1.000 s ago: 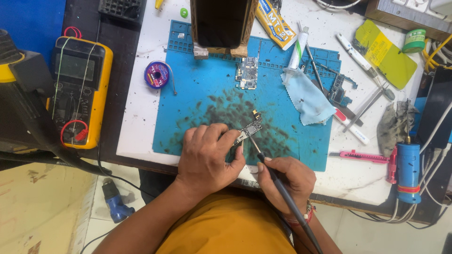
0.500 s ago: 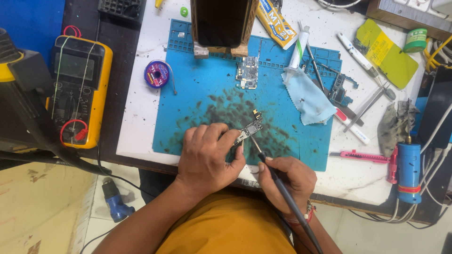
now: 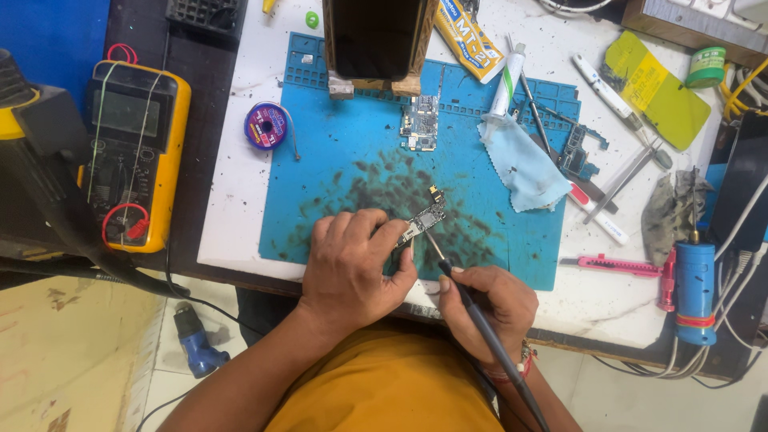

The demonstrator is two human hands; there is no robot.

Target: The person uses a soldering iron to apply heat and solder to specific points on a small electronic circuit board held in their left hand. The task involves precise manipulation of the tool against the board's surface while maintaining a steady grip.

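Stained blue work mat (image 3: pixel 336 160) on cluttered white bench (image 3: pixel 232 184)

Both forearms are being brought up from the btm edge, converging twd the centre, elbows out of view. The left hand (image 3: pixel 352 268) is being held palm-down, knuckles up, fingers curled fwd and bunched at the tips, thumb being pressed in from the right side in a pinch. The right hand (image 3: pixel 490 310) is being kept lower and just beside it, fingers being wrapped in a pen-type grip, index finger being extended along the front, thumb tucked under. The right wrist is being bent slightly inward; a beaded band is being worn on it. The two hands are being held close, nearly touching at the thumbs.
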